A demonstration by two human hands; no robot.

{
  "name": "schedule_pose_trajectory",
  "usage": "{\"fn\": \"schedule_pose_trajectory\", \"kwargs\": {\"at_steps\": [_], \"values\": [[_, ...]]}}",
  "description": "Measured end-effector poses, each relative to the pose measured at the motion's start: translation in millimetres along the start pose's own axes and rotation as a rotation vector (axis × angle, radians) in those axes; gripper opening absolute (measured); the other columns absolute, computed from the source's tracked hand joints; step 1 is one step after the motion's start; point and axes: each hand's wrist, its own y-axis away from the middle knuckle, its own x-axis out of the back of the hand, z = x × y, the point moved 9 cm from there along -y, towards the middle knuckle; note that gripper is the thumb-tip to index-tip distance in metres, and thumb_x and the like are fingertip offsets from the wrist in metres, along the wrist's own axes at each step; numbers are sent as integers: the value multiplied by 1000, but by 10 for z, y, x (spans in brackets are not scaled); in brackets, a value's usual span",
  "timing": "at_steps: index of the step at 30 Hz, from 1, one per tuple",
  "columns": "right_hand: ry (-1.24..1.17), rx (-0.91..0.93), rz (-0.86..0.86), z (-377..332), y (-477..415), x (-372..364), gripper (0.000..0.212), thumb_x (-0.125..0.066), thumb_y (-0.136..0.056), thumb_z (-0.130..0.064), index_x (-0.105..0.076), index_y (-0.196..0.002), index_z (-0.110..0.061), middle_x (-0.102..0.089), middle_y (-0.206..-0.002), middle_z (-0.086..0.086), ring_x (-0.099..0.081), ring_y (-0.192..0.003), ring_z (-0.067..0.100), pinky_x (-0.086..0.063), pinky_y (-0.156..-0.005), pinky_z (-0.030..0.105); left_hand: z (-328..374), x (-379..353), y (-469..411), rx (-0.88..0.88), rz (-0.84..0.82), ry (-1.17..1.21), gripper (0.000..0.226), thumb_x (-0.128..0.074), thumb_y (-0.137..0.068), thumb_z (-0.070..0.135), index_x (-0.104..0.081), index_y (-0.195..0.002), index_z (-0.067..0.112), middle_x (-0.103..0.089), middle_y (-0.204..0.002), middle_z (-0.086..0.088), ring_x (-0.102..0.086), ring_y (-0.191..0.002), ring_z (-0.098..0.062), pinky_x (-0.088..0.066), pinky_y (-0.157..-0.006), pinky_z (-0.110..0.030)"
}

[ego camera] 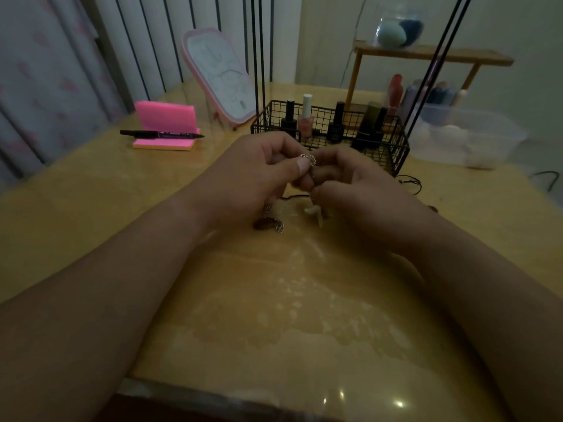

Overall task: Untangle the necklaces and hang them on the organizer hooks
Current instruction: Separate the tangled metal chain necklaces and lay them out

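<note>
**Barely begun: one chain in hand, nothing hung**

Both hands work just above the table (213, 300), close in front of the wire basket (396, 147). The left hand (256, 178) pinches a pale link chain (309, 159) between its thumb and curled forefinger. The right hand (362, 190) curls its fingers in on the same chain just below, though which fingertips actually close on it is hidden.

The visible stretch of chain arches over the left thumb tip. From there its long axis runs roughly upright, upper end toward the basket and lower end dropping between the hands to the tabletop. A brown pendant (265, 224) and a white pendant (314, 212) lie on the table beneath (I cannot tell which strand each belongs to). A black cord (411, 179), likely another necklace, lies near the basket's right corner.

Thin black rods (259, 56) rise from the basket, probably the organizer's frame; its hooks are out of view. By my reading the untangling is under way, and every necklace is yet to be hung.
</note>
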Motion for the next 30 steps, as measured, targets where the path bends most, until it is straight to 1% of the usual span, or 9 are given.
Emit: {"fn": "schedule_pose_trajectory", "kwargs": {"at_steps": [2, 4, 6, 8, 10, 14, 17, 23, 30], "values": [[-7, -9, -24, -2, 5, -41, 33, -69, -97, -18, -58, -128, -21, -78, -100, 0, -76, -92, 13, -62, -83, 40, -7, 4, 0, 3, -3, 6, 7, -61, -104, 14, -66, -108, 13, -77, -92, -10, -50, -56, -12, -44, -54, -29], [3, -7, -24, -20, 13, -19, 23, -68, -98, -22, -62, -120, -18, -76, -88, 3, -74, -77, 11, -60, -69, 30, -24, -5, -10, 8, -14, -14, 5, -62, -102, 12, -64, -107, 14, -77, -89, -9, -50, -54, -8, -44, -52, -25], [43, 4, 3, -21, 15, 62, 13, -67, -99, -18, -65, -112, -17, -68, -76, 4, -63, -63, 13, -50, -57, 28, -47, -28, -16, 26, -34, -34, 5, -63, -101, 9, -61, -105, 12, -77, -87, -8, -51, -51, -7, -44, -50, -24], [131, 18, 34, -7, 7, 140, 8, -67, -98, -16, -66, -106, -19, -61, -72, 5, -55, -59, 15, -45, -57, 34, -62, -65, -14, 44, -58, -59, 6, -64, -100, 7, -60, -103, 9, -78, -85, -6, -51, -51, -8, -43, -49, -22], [271, 40, 63, -3, -2, 172, 9, -69, -97, -20, -66, -104, -24, -63, -78, 0, -55, -62, 12, -47, -60, 33, -75, -102, -7, 61, -86, -75, 5, -65, -100, 10, -61, -103, 8, -79, -86, -5, -50, -53, -13, -42, -48, -24], [435, 127, 185, -103, 12, 238, 25, -72, -91, -20, -60, -111, -28, -62, -102, -8, -60, -91, 4, -51, -76, 22, -76, -112, -5, 64, -100, -96, 4, -66, -100, 14, -65, -102, 10, -79, -88, -3, -52, -54, -11, -43, -49, -23], [414, 122, 142, -137, 18, 216, 11, -71, -92, -18, -66, -99, -26, -67, -89, -6, -63, -77, 4, -51, -64, 15, -87, -107, -6, 65, -88, -93, 5, -68, -99, 14, -68, -99, 9, -78, -81, 0, -54, -50, -1, -42, -49, -17], [359, 67, 93, -69, -4, 149, 5, -69, -94, -28, -73, -91, -28, -73, -82, -6, -68, -75, 7, -58, -74, 35, -110, -105, -17, 66, -76, -147, 8, -72, -97, 20, -72, -92, 13, -77, -74, 2, -62, -54, -3, -48, -51, -19], [380, 73, 86, -79, 3, 125, 13, -65, -98, -34, -72, -89, -28, -71, -81, -6, -66, -73, 3, -51, -67, 25, -114, -110, -14, 33, -66, -194, 8, -74, -95, 17, -74, -89, 11, -71, -62, 8, -60, -52, 3, -43, -50, -12]]}}
